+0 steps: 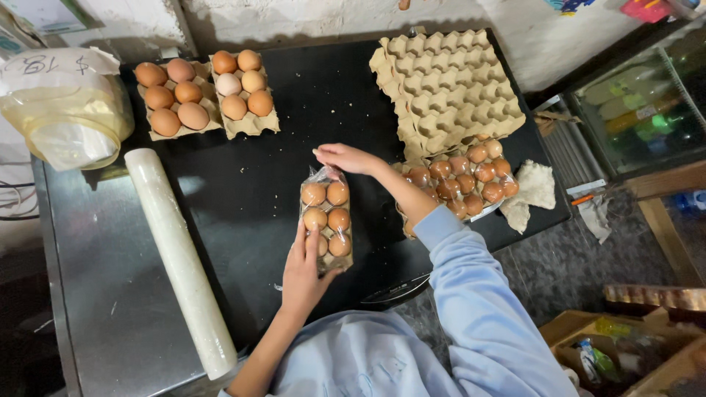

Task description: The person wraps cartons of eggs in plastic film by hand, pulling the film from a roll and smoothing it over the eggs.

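Left hand point(303, 273) cups the near end of the wrapped six-egg pack point(326, 219), fingers spread along its side; right hand point(347, 158) pinches the film at the far end. The pack sits mid-table on the black mat point(309, 103), cling-film roll point(179, 257) left, full egg tray point(463, 180) right.

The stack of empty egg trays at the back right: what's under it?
Under the empty egg trays sits a tray of brown eggs, only its near rows showing. The rows farther back are covered, so their eggs cannot be counted.

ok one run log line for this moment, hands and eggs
left hand on near end of wrapped egg pack | right hand on its far end | film roll left | full egg tray right
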